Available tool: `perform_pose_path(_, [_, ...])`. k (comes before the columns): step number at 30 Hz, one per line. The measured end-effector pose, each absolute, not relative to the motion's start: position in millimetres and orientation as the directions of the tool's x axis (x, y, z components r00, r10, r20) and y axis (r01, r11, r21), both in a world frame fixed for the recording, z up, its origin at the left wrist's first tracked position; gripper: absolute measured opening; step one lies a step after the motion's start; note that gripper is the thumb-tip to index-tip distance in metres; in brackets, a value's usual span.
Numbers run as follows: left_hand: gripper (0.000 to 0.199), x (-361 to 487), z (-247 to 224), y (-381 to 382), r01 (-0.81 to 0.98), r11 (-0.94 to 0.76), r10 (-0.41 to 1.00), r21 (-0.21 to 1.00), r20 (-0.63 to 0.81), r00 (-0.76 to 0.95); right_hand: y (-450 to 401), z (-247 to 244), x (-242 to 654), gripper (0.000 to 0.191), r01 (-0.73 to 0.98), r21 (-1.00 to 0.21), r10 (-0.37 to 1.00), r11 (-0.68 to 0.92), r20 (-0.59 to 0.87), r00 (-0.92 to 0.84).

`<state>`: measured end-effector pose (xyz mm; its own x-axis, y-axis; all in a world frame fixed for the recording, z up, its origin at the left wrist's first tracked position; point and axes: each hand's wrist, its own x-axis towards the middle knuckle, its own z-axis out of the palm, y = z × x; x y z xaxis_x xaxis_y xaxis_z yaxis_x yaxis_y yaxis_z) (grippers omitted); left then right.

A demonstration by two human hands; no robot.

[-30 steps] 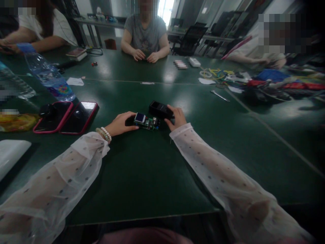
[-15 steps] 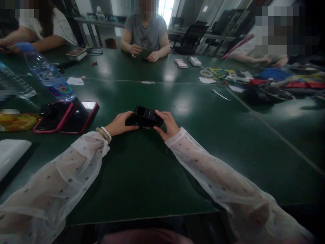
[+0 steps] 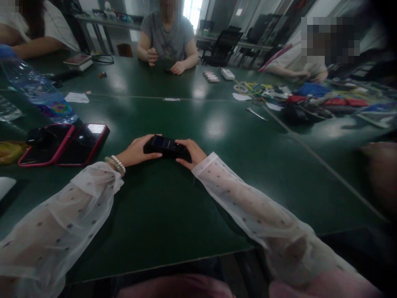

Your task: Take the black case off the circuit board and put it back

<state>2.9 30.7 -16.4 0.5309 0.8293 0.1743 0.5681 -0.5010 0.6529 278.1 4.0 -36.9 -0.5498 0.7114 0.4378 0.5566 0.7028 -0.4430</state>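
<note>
A small black box-shaped device (image 3: 166,148) is held between my two hands at the middle of the table. Its upper face has a dark screen-like panel with tiny light marks, too small to read. My left hand (image 3: 135,150) grips the left end, thumb along the near side and fingers behind. On the right end, my right hand (image 3: 192,153) has its fingers over the top and its thumb at the near lower edge. Left of my left hand lie two phones (image 3: 81,145) in red-pink cases, with a small black object (image 3: 36,136) on the farther-left one.
A water bottle (image 3: 40,89) leans at the left. Beyond the green table (image 3: 149,215), a person in a grey shirt (image 3: 169,39) sits opposite. To the right lie a wrench (image 3: 257,114) and a heap of cables and tools (image 3: 325,99). A blurred shape enters at the right edge.
My view has swung right, so the scene slides left. The device has turned, its top panel now facing me more. Both hands keep hold. A blurred shape has appeared at the right edge.
</note>
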Motion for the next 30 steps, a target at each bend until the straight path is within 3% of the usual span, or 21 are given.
perform_pose_path(11, [0.076,2,-18,31,0.581,-0.493,0.830,0.647,0.149,0.538,3,-36,277,0.068,0.600,-0.434,0.740,0.672,0.396,-0.543])
perform_pose_path(16, [0.077,2,-16,30,0.586,-0.491,0.831,0.645,0.143,0.538,9,-42,278,0.073,0.594,-0.490,0.770,0.638,0.388,-0.506])
perform_pose_path(30, [0.074,2,-19,30,0.600,-0.450,0.857,0.662,0.130,0.499,-1,-34,276,0.055,0.520,-0.587,0.783,0.621,0.507,-0.362])
